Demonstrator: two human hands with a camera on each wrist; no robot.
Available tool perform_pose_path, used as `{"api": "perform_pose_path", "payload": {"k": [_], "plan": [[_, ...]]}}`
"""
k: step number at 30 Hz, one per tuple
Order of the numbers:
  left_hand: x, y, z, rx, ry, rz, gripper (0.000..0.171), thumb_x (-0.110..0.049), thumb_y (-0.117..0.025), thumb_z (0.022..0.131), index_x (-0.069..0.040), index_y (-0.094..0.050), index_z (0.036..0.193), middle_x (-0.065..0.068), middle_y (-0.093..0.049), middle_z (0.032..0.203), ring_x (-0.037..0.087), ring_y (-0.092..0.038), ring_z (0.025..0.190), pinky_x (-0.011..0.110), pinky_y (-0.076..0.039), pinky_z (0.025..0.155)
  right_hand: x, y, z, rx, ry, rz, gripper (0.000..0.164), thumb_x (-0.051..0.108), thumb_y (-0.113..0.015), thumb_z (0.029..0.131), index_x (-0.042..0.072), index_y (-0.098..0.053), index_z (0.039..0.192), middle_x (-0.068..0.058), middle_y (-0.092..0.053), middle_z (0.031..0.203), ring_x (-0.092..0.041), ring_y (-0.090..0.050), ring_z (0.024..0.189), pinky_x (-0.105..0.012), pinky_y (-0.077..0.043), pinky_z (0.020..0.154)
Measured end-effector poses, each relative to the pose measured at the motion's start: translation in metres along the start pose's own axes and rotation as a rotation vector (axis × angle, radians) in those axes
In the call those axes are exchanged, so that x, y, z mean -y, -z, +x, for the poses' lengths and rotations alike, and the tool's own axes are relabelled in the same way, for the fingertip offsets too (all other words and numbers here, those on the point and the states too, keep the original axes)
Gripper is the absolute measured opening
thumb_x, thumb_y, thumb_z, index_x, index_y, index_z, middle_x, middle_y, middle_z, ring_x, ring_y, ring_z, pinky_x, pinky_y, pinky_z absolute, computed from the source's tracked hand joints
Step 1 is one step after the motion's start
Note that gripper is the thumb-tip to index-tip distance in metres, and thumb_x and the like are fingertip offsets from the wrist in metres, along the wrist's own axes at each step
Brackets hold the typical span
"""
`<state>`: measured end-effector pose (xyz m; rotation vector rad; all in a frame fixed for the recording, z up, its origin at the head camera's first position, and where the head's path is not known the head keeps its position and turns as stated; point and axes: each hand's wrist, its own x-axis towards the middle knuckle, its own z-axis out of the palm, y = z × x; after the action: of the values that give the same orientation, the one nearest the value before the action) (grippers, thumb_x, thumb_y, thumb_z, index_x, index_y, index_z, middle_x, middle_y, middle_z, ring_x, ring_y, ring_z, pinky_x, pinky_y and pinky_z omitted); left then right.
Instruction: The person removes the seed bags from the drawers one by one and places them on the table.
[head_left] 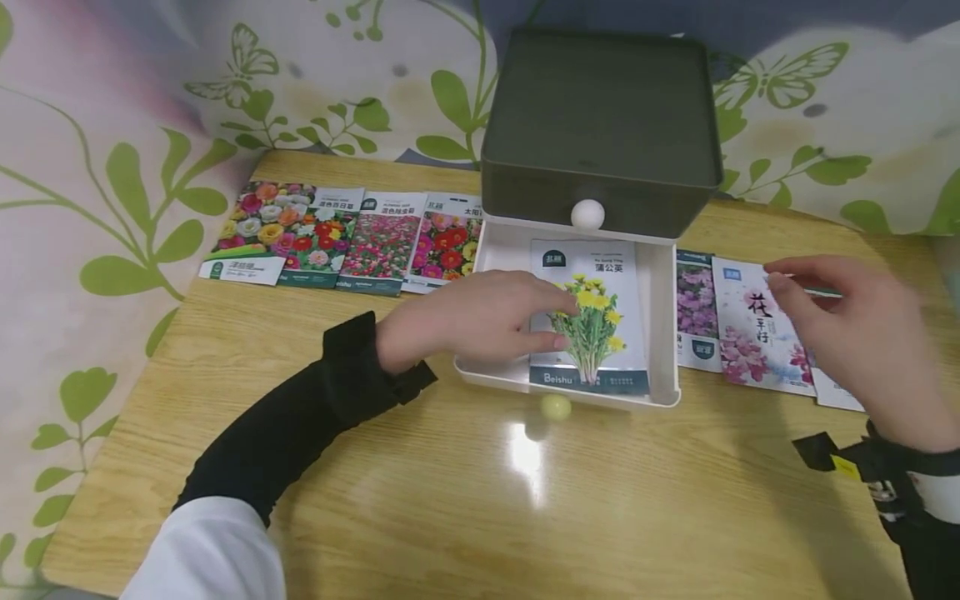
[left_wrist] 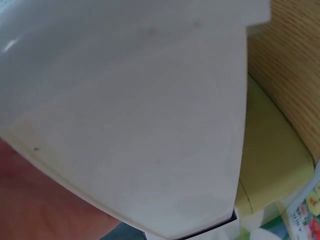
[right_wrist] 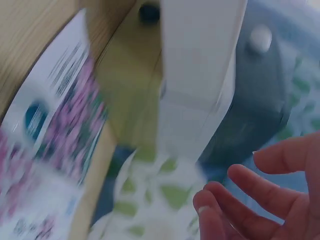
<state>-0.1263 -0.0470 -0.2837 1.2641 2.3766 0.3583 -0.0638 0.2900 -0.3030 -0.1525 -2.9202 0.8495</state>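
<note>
White sleeve [head_left: 210,554], eight o'clock. Left hand [head_left: 476,315], centre: relaxed over dandelion packet [head_left: 600,325], contact unclear. Packet lies in drawer [head_left: 664,333], three o'clock; probably light, flexible, slippery; best pinched by an edge. Right hand [head_left: 862,325], farther three o'clock: unclenched, empty.

Behind the left fingers [head_left: 542,293]: black wrist strap [head_left: 351,357], black undersleeve [head_left: 262,442], white outer sleeve [head_left: 210,558]. Behind the right fingers [right_wrist: 265,195]: black band [head_left: 883,457], yellow tag [head_left: 846,467].

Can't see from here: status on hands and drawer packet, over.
Left hand over yellow-flower packet, partly covering it. Right hand empty, near right-side packets. Packet lies in open drawer; no other obstruction seen.
</note>
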Motion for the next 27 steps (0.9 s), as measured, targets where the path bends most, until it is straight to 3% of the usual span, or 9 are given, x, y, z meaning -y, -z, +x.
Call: {"api": "perform_pose_path", "payload": {"k": [2, 6, 11, 15, 19, 23, 27], "plan": [[-0.002, 0.000, 0.000, 0.014, 0.015, 0.032, 0.045, -0.042, -0.053, 0.103, -0.019, -0.057, 0.141, -0.006, -0.057, 0.140, 0.012, -0.047, 0.131, 0.030, -0.034, 0.108, 0.015, -0.001, -0.004, -0.009, 0.091, 0.003, 0.037, 0.029, -0.055, 0.102, -0.001, -0.066, 0.121, -0.024, -0.063, 0.117, -0.041, -0.058, 0.099, -0.015, -0.036, 0.069], [-0.006, 0.000, 0.002, 0.004, 0.035, 0.113, 0.041, -0.042, -0.053, 0.103, -0.020, -0.060, 0.136, -0.008, -0.062, 0.131, 0.008, -0.054, 0.121, 0.033, -0.037, 0.104, 0.042, -0.004, -0.011, 0.004, 0.274, 0.008, 0.025, 0.021, -0.063, 0.098, 0.003, -0.072, 0.113, -0.017, -0.069, 0.110, -0.033, -0.063, 0.093, -0.023, -0.044, 0.074], [-0.009, 0.001, 0.002, 0.007, 0.070, 0.194, 0.041, -0.046, -0.052, 0.102, -0.021, -0.061, 0.134, -0.010, -0.063, 0.129, 0.007, -0.057, 0.117, 0.034, -0.038, 0.103, 0.067, -0.008, -0.011, 0.114, 0.434, 0.009, 0.018, 0.017, -0.068, 0.096, 0.011, -0.073, 0.112, -0.003, -0.071, 0.101, -0.021, -0.067, 0.084, -0.032, -0.053, 0.071], [-0.011, 0.003, 0.001, 0.018, 0.086, 0.210, 0.045, -0.048, -0.051, 0.102, -0.020, -0.060, 0.137, -0.008, -0.063, 0.130, 0.009, -0.057, 0.118, 0.033, -0.040, 0.102, 0.079, -0.014, -0.006, 0.223, 0.489, -0.043, 0.019, 0.014, -0.068, 0.095, 0.008, -0.073, 0.112, -0.004, -0.072, 0.102, -0.020, -0.067, 0.085, -0.044, -0.056, 0.073], [-0.011, 0.008, 0.000, 0.013, 0.106, 0.227, 0.049, -0.049, -0.052, 0.102, -0.017, -0.059, 0.138, -0.003, -0.063, 0.129, 0.014, -0.058, 0.117, 0.034, -0.042, 0.100, 0.088, -0.023, -0.002, 0.308, 0.550, -0.128, 0.018, 0.010, -0.067, 0.095, 0.003, -0.073, 0.110, -0.008, -0.073, 0.097, -0.021, -0.066, 0.080, -0.046, -0.056, 0.072], [-0.010, 0.012, -0.002, -0.028, 0.144, 0.266, 0.043, -0.047, -0.055, 0.101, -0.013, -0.066, 0.124, 0.000, -0.067, 0.101, 0.017, -0.062, 0.095, 0.037, -0.047, 0.089, 0.098, -0.033, 0.001, 0.331, 0.600, -0.256, 0.018, 0.003, -0.068, 0.092, -0.001, -0.070, 0.110, -0.012, -0.072, 0.091, -0.023, -0.065, 0.073, -0.045, -0.056, 0.070], [-0.010, 0.013, -0.003, -0.059, 0.199, 0.341, 0.038, -0.047, -0.055, 0.101, -0.012, -0.067, 0.098, -0.001, -0.060, 0.076, 0.019, -0.059, 0.076, 0.038, -0.049, 0.076, 0.109, -0.040, 0.001, 0.393, 0.561, -0.429, 0.031, -0.003, -0.072, 0.086, -0.002, -0.065, 0.116, -0.017, -0.069, 0.088, -0.022, -0.061, 0.065, -0.042, -0.056, 0.065]]}}
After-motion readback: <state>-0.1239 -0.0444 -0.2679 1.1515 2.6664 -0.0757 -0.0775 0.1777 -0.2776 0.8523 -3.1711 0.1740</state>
